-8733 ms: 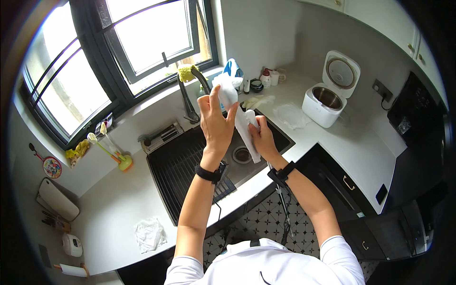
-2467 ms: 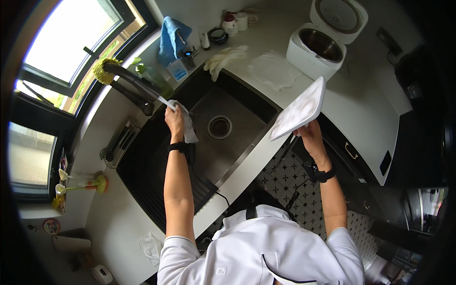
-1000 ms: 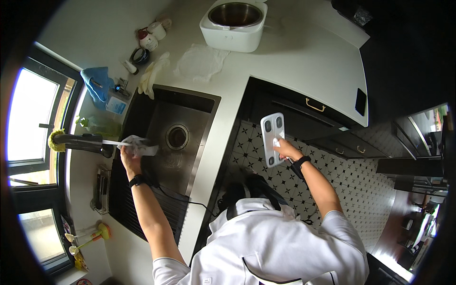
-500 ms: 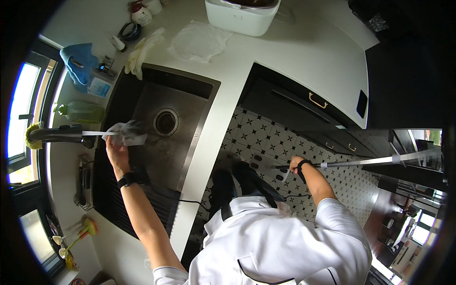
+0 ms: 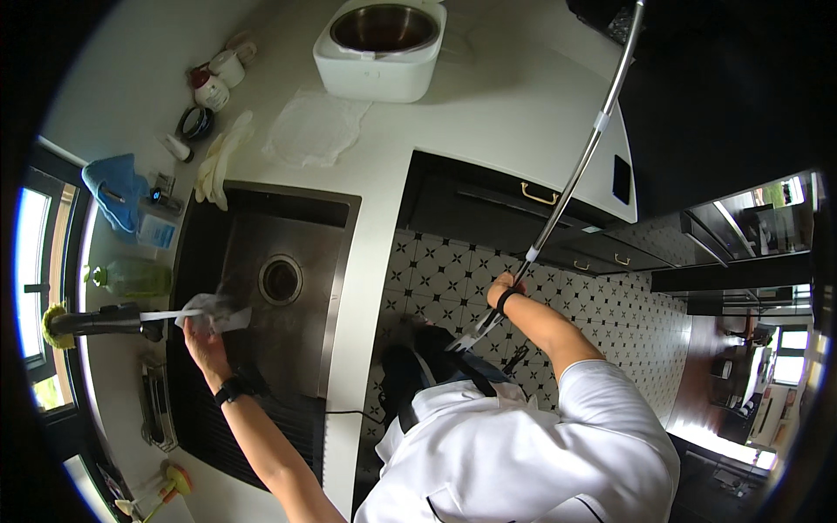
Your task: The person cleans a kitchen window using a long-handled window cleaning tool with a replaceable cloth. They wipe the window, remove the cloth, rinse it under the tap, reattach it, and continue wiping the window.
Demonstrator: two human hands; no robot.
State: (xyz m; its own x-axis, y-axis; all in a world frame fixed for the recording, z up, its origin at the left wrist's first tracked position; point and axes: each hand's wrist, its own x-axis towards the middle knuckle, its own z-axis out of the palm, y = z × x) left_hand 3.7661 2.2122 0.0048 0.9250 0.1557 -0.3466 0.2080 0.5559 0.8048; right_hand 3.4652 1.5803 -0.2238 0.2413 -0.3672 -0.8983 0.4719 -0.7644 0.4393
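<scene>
Rinsing, apparently; gripping white cloth (image 5: 228,321) in left hand (image 5: 207,346), nine o'clock; clasping pole (image 5: 567,187), slanted toward one o'clock, in right hand (image 5: 503,288); probably calling for wringing.

Far countertop (image 5: 501,96): a white rice cooker (image 5: 379,77), its metal pot exposed; to its left, a thin translucent sheet (image 5: 314,131), pale gloves (image 5: 222,161), a round black container (image 5: 195,124) and a red-topped bottle (image 5: 209,91). Left: a blue cloth (image 5: 118,192), farther than a clear green bottle (image 5: 139,279). Right: a dark flat rectangular object (image 5: 622,179) near the counter's edge; below, a gold drawer handle (image 5: 539,193) and patterned floor tiles (image 5: 593,336).
</scene>
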